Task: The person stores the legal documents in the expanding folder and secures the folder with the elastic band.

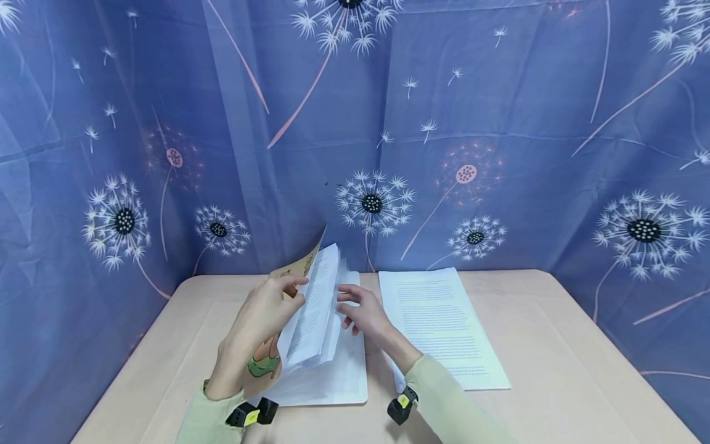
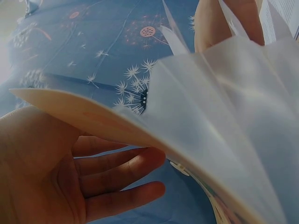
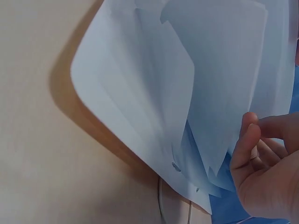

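White-paged booklet (image 1: 313, 327) with tan illustrated cover (image 1: 301, 266), partly open on beige surface (image 1: 554, 370); left hand (image 1: 266, 313) loose-fingered against cover, right hand (image 1: 367, 312) at page edges (image 1: 334, 336), pinch unclear, hands apart; printed white sheets (image 1: 440, 320) near

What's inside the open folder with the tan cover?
Inside the folder: a printed page, its text too small to read, plus several translucent leaves, fanned. The leaves overlap, so whatever lies between them is covered.

Desk (image 1: 532, 327) is viewed by head cam from above near edge, fwd/down to far edge. Booklet (image 1: 314, 311) is shared w/ both wrist views, v. close: L cam (image 1: 252, 415) faced twd curtain (image 2: 105, 70), R cam (image 1: 402, 405) tilted, desk + curtain caught.
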A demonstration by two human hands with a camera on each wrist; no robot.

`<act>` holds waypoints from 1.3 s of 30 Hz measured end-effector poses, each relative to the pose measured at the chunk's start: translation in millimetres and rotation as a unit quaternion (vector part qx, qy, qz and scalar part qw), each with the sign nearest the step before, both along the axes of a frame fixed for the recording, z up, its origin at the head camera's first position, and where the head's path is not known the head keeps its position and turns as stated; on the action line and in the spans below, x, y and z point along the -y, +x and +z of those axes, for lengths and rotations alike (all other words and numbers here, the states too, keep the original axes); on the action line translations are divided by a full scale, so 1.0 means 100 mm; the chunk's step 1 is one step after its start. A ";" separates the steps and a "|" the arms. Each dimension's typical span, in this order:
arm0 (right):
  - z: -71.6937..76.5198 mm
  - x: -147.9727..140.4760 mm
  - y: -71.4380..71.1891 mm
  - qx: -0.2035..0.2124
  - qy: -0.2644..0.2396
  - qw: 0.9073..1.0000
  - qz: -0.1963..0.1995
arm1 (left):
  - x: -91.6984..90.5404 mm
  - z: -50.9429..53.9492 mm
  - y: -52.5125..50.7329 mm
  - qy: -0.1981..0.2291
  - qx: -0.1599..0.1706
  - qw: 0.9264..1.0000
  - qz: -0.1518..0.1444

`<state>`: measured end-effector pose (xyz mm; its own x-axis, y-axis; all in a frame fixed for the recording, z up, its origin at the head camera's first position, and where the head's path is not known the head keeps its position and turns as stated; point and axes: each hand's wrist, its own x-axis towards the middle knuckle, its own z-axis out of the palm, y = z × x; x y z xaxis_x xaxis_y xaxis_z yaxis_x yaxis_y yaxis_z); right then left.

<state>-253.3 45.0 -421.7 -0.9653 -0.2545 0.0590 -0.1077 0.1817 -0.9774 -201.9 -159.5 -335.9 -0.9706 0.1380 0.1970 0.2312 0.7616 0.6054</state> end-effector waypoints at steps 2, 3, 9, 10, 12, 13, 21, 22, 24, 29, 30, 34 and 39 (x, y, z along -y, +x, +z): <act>0.00 0.01 -0.01 0.002 -0.002 1.000 0.002 | 0.00 0.00 0.00 0.000 0.000 1.000 0.000; 0.00 0.01 -0.01 0.004 -0.004 1.000 0.004 | 0.00 0.00 0.00 -0.001 0.000 1.000 0.000; 0.00 0.02 -0.01 0.018 -0.016 1.000 0.011 | -0.01 0.00 0.00 -0.005 -0.002 1.000 -0.001; 0.00 0.01 0.00 0.018 -0.017 1.000 0.013 | -0.01 0.00 0.00 -0.005 -0.002 1.000 -0.001; 0.01 0.00 0.01 0.017 -0.017 1.000 0.013 | -0.02 0.00 0.00 -0.005 -0.002 1.000 -0.002; 0.01 0.00 0.02 0.016 -0.016 1.000 0.014 | -0.02 0.00 0.00 -0.005 -0.003 1.000 -0.002; 0.02 -0.06 0.04 0.017 0.028 0.999 0.035 | -0.03 0.00 0.00 -0.006 -0.006 1.000 -0.003; 0.02 -0.07 0.05 0.016 0.037 0.999 0.036 | -0.03 0.00 0.01 -0.006 -0.005 1.000 -0.002; 0.02 -0.11 0.05 0.009 0.053 0.998 0.039 | -0.03 0.00 0.01 -0.006 -0.006 1.000 0.000; 0.04 -0.22 0.06 -0.017 0.077 0.996 0.039 | -0.03 -0.01 0.01 -0.005 -0.008 1.000 0.002; 0.05 -0.25 0.06 -0.020 0.079 0.996 0.036 | -0.03 -0.01 0.01 -0.005 -0.009 1.000 0.001; 0.06 -0.38 0.08 -0.031 0.090 0.995 0.016 | -0.02 -0.01 0.01 -0.005 -0.008 1.000 -0.003; 0.07 -0.55 0.12 -0.041 0.122 0.992 -0.012 | -0.02 -0.02 0.00 -0.003 -0.002 1.000 -0.003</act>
